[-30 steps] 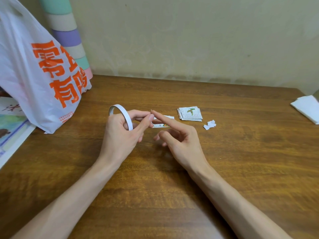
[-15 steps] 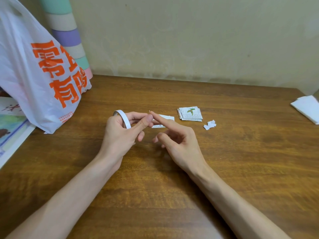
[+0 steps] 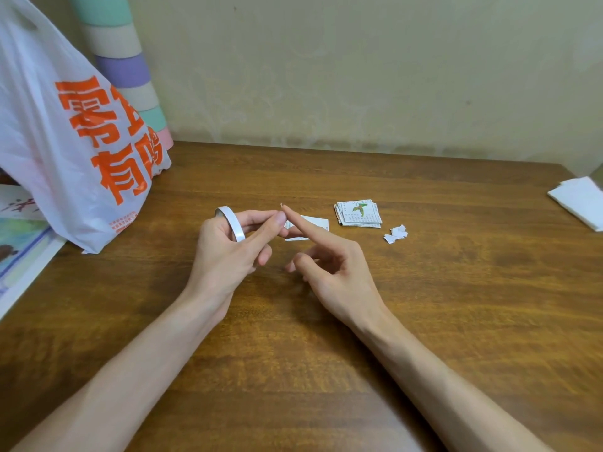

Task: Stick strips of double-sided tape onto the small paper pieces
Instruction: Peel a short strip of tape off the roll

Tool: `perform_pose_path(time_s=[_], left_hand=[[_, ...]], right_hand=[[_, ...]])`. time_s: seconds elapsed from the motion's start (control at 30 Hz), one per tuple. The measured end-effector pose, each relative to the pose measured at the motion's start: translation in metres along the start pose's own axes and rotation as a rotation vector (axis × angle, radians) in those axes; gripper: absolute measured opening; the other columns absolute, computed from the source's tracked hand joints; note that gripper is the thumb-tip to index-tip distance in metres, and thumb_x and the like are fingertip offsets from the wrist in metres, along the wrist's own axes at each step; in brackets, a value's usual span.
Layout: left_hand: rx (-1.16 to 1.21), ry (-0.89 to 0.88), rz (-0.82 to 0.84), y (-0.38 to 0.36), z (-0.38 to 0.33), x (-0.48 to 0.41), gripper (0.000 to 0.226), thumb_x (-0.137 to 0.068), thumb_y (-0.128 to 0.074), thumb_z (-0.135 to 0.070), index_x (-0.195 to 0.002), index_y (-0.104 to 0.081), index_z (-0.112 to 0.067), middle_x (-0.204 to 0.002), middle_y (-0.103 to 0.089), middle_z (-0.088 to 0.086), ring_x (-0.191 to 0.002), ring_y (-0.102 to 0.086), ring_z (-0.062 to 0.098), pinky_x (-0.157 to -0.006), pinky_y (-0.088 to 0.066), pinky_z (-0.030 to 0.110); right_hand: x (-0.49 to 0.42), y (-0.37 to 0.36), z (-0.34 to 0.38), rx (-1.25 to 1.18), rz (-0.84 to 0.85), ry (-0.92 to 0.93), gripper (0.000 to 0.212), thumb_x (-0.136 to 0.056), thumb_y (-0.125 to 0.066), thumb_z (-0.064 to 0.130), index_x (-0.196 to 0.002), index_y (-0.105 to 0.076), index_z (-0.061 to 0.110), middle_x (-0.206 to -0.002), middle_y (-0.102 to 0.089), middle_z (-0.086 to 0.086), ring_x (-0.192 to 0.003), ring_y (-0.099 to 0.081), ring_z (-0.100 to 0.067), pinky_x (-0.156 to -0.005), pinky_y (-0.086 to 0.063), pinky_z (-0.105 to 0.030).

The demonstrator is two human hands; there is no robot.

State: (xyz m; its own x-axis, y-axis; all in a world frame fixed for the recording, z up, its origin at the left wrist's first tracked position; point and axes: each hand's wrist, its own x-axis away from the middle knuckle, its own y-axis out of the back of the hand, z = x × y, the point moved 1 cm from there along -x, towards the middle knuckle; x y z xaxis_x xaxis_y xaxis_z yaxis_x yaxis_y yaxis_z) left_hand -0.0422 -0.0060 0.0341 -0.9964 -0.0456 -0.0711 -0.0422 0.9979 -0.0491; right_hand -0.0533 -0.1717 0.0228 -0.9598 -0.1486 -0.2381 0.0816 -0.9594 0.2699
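My left hand (image 3: 225,252) grips a thin white roll of double-sided tape (image 3: 230,221) just above the wooden table (image 3: 326,370), thumb stretched toward the roll's free end. My right hand (image 3: 336,265) has its index finger straight, tip meeting the left thumb tip; its other fingers curl loosely and hold nothing. A tiny sliver shows at that fingertip. One small paper piece (image 3: 313,223) lies flat on the table behind the fingers, partly hidden. A stack of printed paper pieces (image 3: 358,213) sits to its right, with torn white scraps (image 3: 395,233) beside it.
A white plastic bag with orange characters (image 3: 65,141) stands at the left, with a striped roll (image 3: 127,66) behind it against the wall. Printed sheets (image 3: 19,243) lie at the left edge. Folded white paper (image 3: 579,200) rests at the right edge.
The tape roll has dropped lower and turned more edge-on in my left hand. My right index fingertip has shifted slightly left toward the left thumb. Papers on the table have not moved.
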Motion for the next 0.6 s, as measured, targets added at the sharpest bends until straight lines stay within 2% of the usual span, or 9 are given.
perform_pose_path(time_s=[0.27,0.4,0.43,0.53,0.6], left_hand=[[-0.023,-0.035,-0.007,-0.0017,0.0029,-0.0010,0.015,-0.096,-0.074,-0.029,-0.104,-0.083,-0.019,-0.089,-0.078,0.005,-0.057,-0.046,0.016,-0.050,-0.038,0.018],[-0.024,-0.061,-0.011,-0.0025,0.0038,-0.0019,0.013,-0.098,-0.073,-0.026,-0.102,-0.083,-0.019,-0.087,-0.077,0.005,-0.055,-0.044,0.015,-0.048,-0.034,0.018],[-0.023,-0.069,-0.012,-0.0025,0.0039,-0.0019,0.014,-0.098,-0.073,-0.026,-0.102,-0.083,-0.018,-0.087,-0.077,0.006,-0.054,-0.044,0.015,-0.047,-0.034,0.018],[-0.034,-0.078,-0.020,-0.0020,0.0043,-0.0021,0.017,-0.098,-0.072,-0.029,-0.104,-0.083,-0.017,-0.088,-0.077,0.006,-0.054,-0.046,0.015,-0.047,-0.035,0.016],[-0.040,-0.078,-0.021,-0.0013,0.0045,-0.0020,0.017,-0.098,-0.073,-0.029,-0.104,-0.082,-0.017,-0.088,-0.077,0.006,-0.055,-0.046,0.015,-0.048,-0.036,0.016]], right_hand=[[-0.0008,0.0019,-0.0007,-0.058,0.008,-0.046,0.075,-0.088,-0.052,-0.012,-0.143,-0.063,0.038,-0.118,-0.074,0.012,-0.079,-0.070,-0.037,-0.072,-0.058,-0.046],[-0.0006,0.0017,-0.0009,-0.101,0.014,-0.049,0.074,-0.088,-0.052,-0.014,-0.143,-0.063,0.035,-0.118,-0.074,0.010,-0.078,-0.068,-0.041,-0.069,-0.054,-0.027],[-0.0004,0.0015,-0.0010,-0.109,0.014,-0.048,0.074,-0.088,-0.052,-0.014,-0.143,-0.063,0.034,-0.118,-0.074,0.010,-0.078,-0.066,-0.043,-0.069,-0.054,-0.026],[-0.0002,0.0010,-0.0012,-0.112,0.018,-0.041,0.074,-0.088,-0.052,-0.013,-0.143,-0.063,0.035,-0.118,-0.074,0.010,-0.078,-0.068,-0.041,-0.069,-0.054,-0.034],[-0.0001,0.0009,-0.0015,-0.112,0.022,-0.036,0.074,-0.088,-0.052,-0.014,-0.142,-0.064,0.035,-0.118,-0.075,0.010,-0.079,-0.068,-0.042,-0.069,-0.054,-0.031]])
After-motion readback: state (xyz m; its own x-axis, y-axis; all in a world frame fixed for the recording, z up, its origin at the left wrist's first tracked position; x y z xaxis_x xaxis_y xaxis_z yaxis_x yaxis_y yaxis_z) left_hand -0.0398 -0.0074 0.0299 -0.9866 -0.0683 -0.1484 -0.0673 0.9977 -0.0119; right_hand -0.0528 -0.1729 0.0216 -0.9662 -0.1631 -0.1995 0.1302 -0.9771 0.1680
